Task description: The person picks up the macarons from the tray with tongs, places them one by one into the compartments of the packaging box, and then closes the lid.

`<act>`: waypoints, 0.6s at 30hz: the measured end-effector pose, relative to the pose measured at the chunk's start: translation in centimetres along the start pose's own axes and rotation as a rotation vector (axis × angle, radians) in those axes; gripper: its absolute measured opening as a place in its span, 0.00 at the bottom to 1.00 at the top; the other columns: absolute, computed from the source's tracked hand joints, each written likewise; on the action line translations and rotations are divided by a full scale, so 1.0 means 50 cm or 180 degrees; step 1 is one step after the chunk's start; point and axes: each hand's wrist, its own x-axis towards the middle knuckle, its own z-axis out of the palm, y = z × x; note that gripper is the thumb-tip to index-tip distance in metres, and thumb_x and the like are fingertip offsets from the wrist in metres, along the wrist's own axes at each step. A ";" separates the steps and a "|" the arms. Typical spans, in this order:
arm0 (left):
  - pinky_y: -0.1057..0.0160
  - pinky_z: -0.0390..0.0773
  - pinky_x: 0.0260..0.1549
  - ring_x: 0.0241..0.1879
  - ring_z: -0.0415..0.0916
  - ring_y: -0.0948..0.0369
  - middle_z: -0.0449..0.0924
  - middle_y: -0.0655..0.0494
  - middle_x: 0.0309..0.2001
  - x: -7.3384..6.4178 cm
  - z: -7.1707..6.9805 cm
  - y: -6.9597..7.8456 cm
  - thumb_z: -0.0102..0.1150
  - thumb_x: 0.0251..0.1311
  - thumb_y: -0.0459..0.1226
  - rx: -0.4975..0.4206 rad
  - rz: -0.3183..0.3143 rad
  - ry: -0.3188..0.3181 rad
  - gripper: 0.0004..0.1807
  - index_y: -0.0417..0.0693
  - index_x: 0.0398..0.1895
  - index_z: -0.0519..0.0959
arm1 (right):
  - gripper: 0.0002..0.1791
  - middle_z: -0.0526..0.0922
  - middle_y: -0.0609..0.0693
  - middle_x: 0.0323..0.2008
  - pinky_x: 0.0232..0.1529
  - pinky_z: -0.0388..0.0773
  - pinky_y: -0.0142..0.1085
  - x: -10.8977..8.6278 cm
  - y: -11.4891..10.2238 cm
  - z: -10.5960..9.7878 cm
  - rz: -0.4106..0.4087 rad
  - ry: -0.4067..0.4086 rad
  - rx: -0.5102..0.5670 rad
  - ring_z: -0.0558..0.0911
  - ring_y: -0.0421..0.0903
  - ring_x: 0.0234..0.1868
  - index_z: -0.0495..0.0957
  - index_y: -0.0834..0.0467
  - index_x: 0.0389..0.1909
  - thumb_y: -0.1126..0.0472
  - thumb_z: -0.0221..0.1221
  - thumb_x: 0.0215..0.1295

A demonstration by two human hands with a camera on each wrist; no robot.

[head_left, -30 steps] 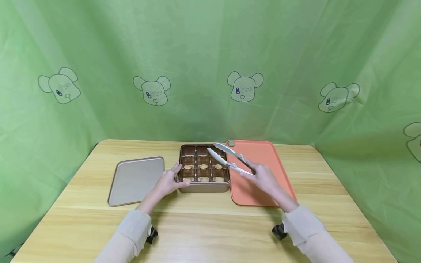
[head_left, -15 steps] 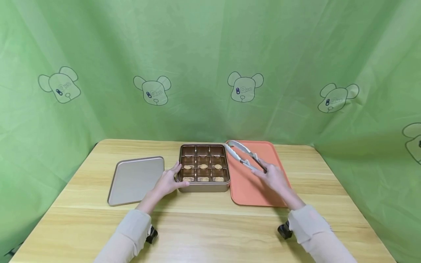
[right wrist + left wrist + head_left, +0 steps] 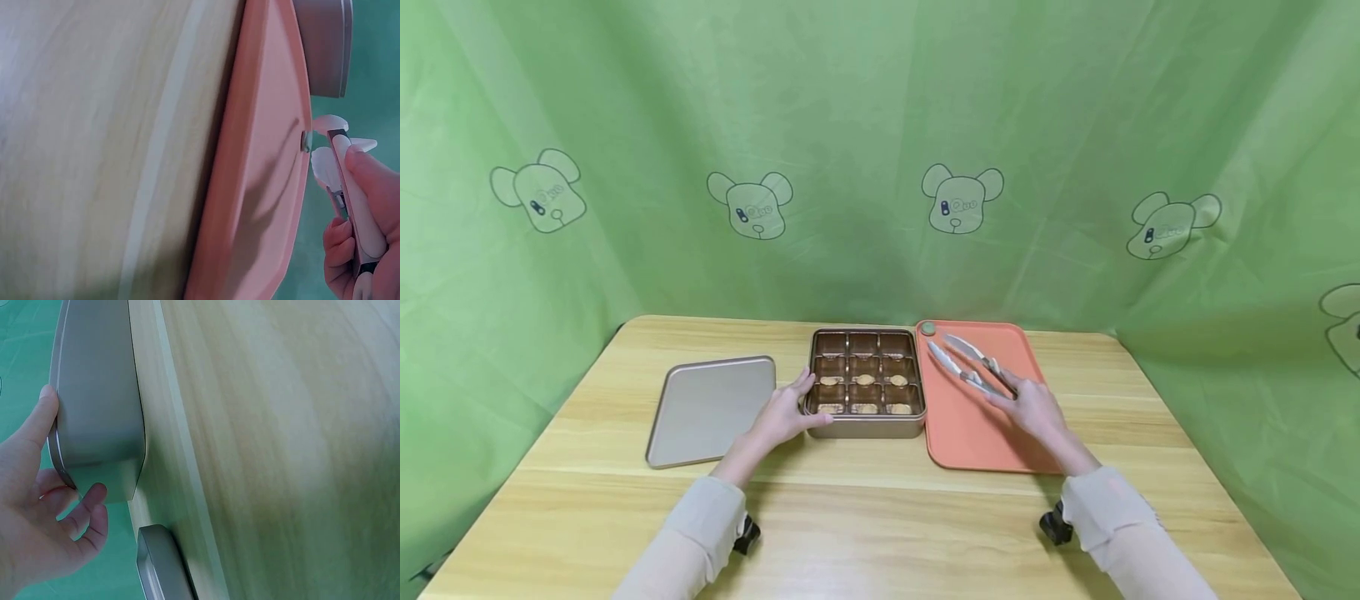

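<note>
A bronze square tin (image 3: 865,427) with a brown divided insert stands mid-table. Round golden pieces like cookies (image 3: 865,380) lie in its middle and front rows. My left hand (image 3: 782,414) holds its front left corner, thumb on the front rim and fingers along the left side. In my right hand (image 3: 1033,408) are metal tongs (image 3: 964,375) with pale tips, spread apart over the coral tray (image 3: 970,442). Nothing sits between the tips. A small round green piece (image 3: 928,328) lies in the tray's back left corner, just beyond them. The right wrist view shows fingers wrapped round the tongs (image 3: 359,206).
To the left lies a flat metal lid or tray (image 3: 711,412). The coral tray sits against the tin's right side. Green curtains (image 3: 850,275) hang behind the wooden table (image 3: 865,517) and at both sides.
My right hand has moved right with the tongs, from above the tin to above the coral tray, and the tongs are lower now. The left hand has stayed on the tin.
</note>
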 end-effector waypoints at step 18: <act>0.70 0.70 0.15 0.08 0.55 0.67 0.48 0.41 0.69 0.000 0.001 -0.001 0.68 0.43 0.47 -0.0093 0.0014 0.0014 0.48 0.35 0.65 0.57 | 0.33 0.77 0.70 0.42 0.32 0.71 0.48 0.045 0.003 0.029 0.0477 -0.0400 -0.0060 0.75 0.56 0.33 0.65 0.64 0.61 0.48 0.57 0.61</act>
